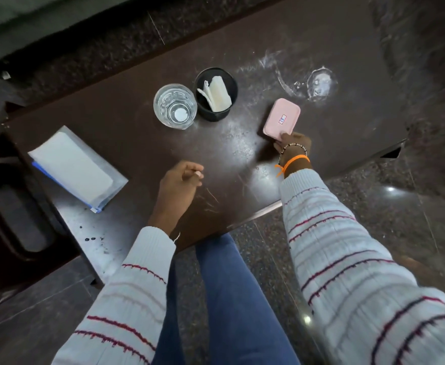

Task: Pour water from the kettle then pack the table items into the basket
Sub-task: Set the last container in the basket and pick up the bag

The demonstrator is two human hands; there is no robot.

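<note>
My right hand (292,147) grips the near end of a pink rectangular case (282,118) with a small sticker, right of the table's centre. My left hand (180,184) hovers over the near middle of the dark brown table (126,127), its fingers loosely curled and holding nothing. A clear glass (175,106) with water stands upright at the back. Right beside it is a black cup (216,94) holding white folded paper. A clear zip pouch with white paper (76,167) lies at the table's left end. No kettle or basket is in view.
A wet ring and white smears (319,84) mark the table's far right part. A dark chair or stool (13,212) stands left of the table. My blue-trousered leg (232,299) is below the near edge, over a speckled stone floor (400,206).
</note>
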